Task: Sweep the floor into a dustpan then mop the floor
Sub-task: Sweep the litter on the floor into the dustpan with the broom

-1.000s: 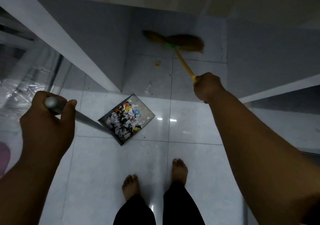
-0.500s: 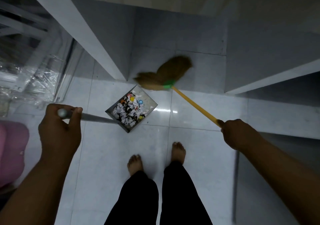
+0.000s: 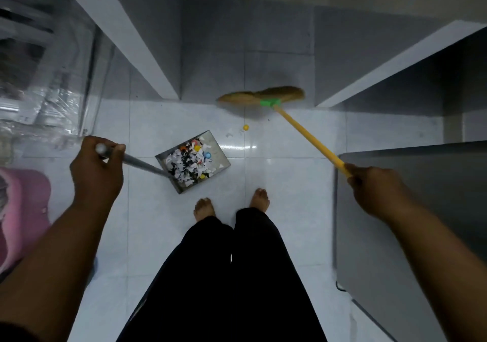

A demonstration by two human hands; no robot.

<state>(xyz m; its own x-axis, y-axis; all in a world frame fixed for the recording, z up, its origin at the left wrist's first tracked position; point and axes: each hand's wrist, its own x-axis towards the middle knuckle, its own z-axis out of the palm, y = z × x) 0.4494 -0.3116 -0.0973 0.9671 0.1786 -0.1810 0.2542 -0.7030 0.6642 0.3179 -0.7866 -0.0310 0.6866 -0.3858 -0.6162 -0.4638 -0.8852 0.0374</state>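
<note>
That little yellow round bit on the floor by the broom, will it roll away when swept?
Probably. The yellow round bit looks small and light, so the broom head may flick it. The glossy floor tiles likely let it skid or roll past the dustpan.

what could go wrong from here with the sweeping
1. The dustpan is heaped with paper scraps and caps. If the left hand tilts it, or the broom strikes it hard, litter may spill back out.
2. The yellow cap lies loose on the tiles beyond the pan's mouth. A fast stroke might send it skidding past the pan.
3. The bare feet stand near the pan's metal corner.
</note>
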